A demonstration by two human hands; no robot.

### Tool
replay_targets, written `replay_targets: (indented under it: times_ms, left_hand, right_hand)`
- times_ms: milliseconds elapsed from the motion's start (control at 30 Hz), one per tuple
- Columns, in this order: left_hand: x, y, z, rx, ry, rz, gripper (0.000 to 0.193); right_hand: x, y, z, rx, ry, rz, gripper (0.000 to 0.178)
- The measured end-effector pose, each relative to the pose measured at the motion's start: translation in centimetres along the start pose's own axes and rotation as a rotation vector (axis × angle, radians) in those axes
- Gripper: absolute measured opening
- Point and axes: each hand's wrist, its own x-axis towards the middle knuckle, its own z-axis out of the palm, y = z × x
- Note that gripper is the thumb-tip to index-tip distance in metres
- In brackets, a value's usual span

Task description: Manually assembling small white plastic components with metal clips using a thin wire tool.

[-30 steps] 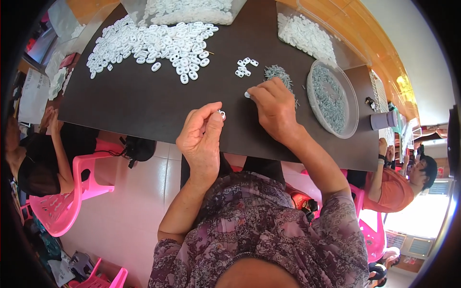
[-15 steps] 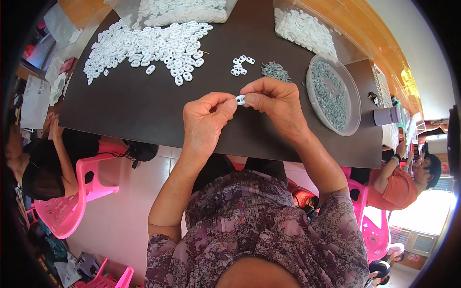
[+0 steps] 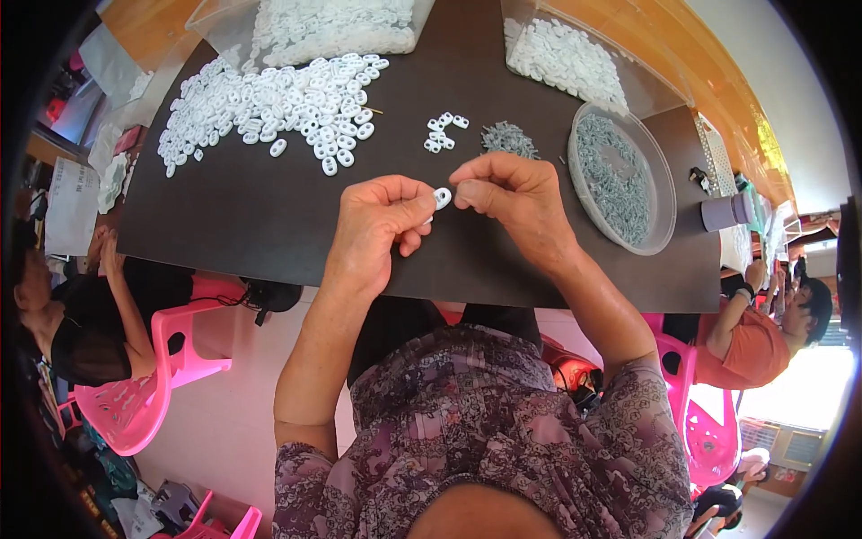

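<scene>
Between the thumb and fingers of my left hand [image 3: 373, 225] is a small white oval plastic piece with holes [image 3: 442, 197]. My right hand [image 3: 521, 198] is pinched just to the right of that piece, apart from it; whatever its fingertips hold, if anything, is too small to make out. Just beyond my hands lie a small cluster of white pieces with dark holes [image 3: 461, 121] and a heap of small grey screws [image 3: 509, 140]. A wide spread of similar white oval pieces [image 3: 278, 99] covers the far left of the dark table [image 3: 224, 220].
At the right stands a round clear tub [image 3: 670, 198] of grey screws, beside a grey cylindrical container [image 3: 725, 213]. Clear bins at the back hold heaps of white pieces [image 3: 337, 27] and more white pieces [image 3: 570, 63]. People sit at left [image 3: 99, 328] and right [image 3: 750, 341].
My right hand has come off the white piece, leaving a small gap. My left hand has tilted the piece and now holds it alone. The view has shifted slightly.
</scene>
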Motion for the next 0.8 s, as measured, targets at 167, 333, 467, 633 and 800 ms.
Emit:
replay_targets:
  times_ms: [167,333,467,633,800]
  left_hand:
    - [-0.5,-1.1,-0.2,0.004,0.087,0.190,0.011]
    - [-0.7,-1.9,-0.7,-0.150,0.105,0.333,0.012]
    - [-0.8,-2.4,-1.2,-0.211,0.071,0.379,0.014]
    - [-0.7,-2.4,-1.4,-0.205,0.071,0.380,0.016]
    - [-0.9,-2.4,-1.4,-0.208,0.048,0.378,0.017]
  right_hand:
    - [1.9,0.8,-0.3,-0.189,0.058,-0.091,0.012]
    - [10.1,1.3,2.0,-0.666,0.092,-0.476,0.013]
    - [14.0,2.8,4.0,-0.916,0.095,-0.540,0.010]
    - [15.4,3.5,4.6,-1.023,-0.004,-0.559,0.004]
    - [15.5,3.4,4.2,-1.050,-0.076,-0.575,0.008]
